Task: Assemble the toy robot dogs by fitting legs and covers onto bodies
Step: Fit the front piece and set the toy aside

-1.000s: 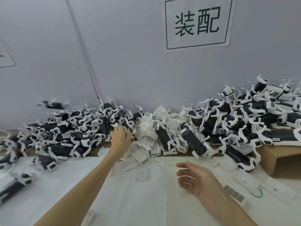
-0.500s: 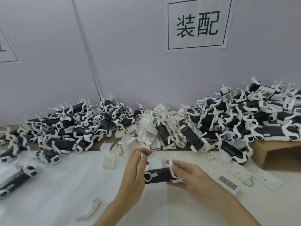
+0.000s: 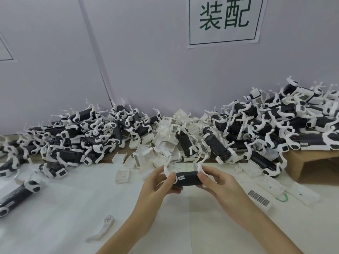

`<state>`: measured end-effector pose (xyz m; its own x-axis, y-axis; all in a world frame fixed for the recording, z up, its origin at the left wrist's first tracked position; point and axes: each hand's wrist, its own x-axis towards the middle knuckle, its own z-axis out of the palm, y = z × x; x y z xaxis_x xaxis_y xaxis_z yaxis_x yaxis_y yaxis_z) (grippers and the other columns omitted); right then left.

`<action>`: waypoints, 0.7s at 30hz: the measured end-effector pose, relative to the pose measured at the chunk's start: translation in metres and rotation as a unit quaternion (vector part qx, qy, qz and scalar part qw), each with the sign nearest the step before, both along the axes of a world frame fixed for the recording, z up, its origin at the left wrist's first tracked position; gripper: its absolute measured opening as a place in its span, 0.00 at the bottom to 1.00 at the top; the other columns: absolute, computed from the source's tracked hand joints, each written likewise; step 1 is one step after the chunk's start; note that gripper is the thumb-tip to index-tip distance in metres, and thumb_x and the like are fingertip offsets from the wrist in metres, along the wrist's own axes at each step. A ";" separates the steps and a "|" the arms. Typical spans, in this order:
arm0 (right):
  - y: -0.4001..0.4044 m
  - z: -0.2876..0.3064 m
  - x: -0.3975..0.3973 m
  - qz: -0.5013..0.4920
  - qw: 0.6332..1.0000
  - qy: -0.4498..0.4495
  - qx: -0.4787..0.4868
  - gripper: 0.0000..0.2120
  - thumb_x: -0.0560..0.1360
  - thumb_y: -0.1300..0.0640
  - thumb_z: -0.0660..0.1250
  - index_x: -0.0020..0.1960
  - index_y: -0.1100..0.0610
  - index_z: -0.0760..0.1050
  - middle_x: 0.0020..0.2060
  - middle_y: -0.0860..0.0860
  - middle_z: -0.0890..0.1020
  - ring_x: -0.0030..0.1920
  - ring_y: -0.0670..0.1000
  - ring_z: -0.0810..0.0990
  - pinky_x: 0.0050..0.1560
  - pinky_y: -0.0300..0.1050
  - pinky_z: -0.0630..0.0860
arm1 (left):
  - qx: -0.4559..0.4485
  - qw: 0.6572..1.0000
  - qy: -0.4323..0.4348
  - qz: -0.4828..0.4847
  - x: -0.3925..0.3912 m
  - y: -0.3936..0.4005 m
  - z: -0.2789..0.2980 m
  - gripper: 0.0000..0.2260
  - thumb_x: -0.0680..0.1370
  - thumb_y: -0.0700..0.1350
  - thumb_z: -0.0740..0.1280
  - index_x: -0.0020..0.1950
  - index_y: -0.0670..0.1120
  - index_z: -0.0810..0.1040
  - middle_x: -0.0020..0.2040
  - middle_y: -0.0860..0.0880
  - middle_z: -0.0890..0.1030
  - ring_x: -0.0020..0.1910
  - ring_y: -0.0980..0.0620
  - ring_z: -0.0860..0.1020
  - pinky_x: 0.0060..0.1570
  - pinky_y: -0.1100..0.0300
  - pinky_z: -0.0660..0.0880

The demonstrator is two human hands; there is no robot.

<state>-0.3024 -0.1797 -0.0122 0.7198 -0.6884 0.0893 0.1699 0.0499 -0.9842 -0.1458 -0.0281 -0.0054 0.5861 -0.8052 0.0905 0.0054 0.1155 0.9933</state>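
Observation:
A black toy dog body (image 3: 187, 179) with white legs sticking up at both ends is held level above the white table, between my two hands. My left hand (image 3: 159, 182) grips its left end, fingers curled round a white leg. My right hand (image 3: 215, 180) grips its right end, thumb and fingers round the body beside the other white leg. A loose white leg (image 3: 102, 229) lies on the table near my left forearm.
A long heap of assembled black-and-white dogs (image 3: 77, 138) runs along the wall on the left, another on the right (image 3: 271, 129) over a cardboard box (image 3: 311, 167). White covers (image 3: 165, 143) pile in the middle. Barcode-labelled covers (image 3: 259, 197) lie right.
My left hand left the heap and came to the middle. A black body appeared between both hands; it now sits level with legs up and both hands gripping its ends.

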 end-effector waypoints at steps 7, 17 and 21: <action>0.012 0.020 -0.005 -0.014 0.996 0.052 -0.074 0.28 0.66 0.37 0.77 0.63 0.48 0.83 0.56 0.46 0.86 0.52 0.50 0.88 0.65 0.53 0.79 | -0.034 0.999 -0.020 -0.030 0.010 0.007 0.008 0.16 0.76 0.60 0.74 0.58 0.52 0.85 0.40 0.50 0.84 0.31 0.40 0.81 0.31 0.54 0.77; 0.007 0.023 -0.011 -0.005 0.994 0.066 -0.084 0.28 0.69 0.41 0.76 0.64 0.54 0.80 0.57 0.52 0.86 0.49 0.58 0.88 0.52 0.54 0.81 | -0.060 0.995 0.021 -0.075 0.007 0.003 0.002 0.15 0.78 0.50 0.77 0.63 0.47 0.84 0.54 0.44 0.86 0.45 0.34 0.86 0.46 0.53 0.82; 0.001 0.022 -0.016 0.087 0.995 0.037 -0.039 0.25 0.75 0.53 0.76 0.70 0.51 0.76 0.64 0.51 0.82 0.57 0.58 0.86 0.51 0.49 0.83 | -0.068 0.992 0.007 -0.111 0.017 0.005 0.002 0.27 0.77 0.45 0.78 0.74 0.55 0.76 0.67 0.48 0.82 0.50 0.33 0.86 0.55 0.47 0.82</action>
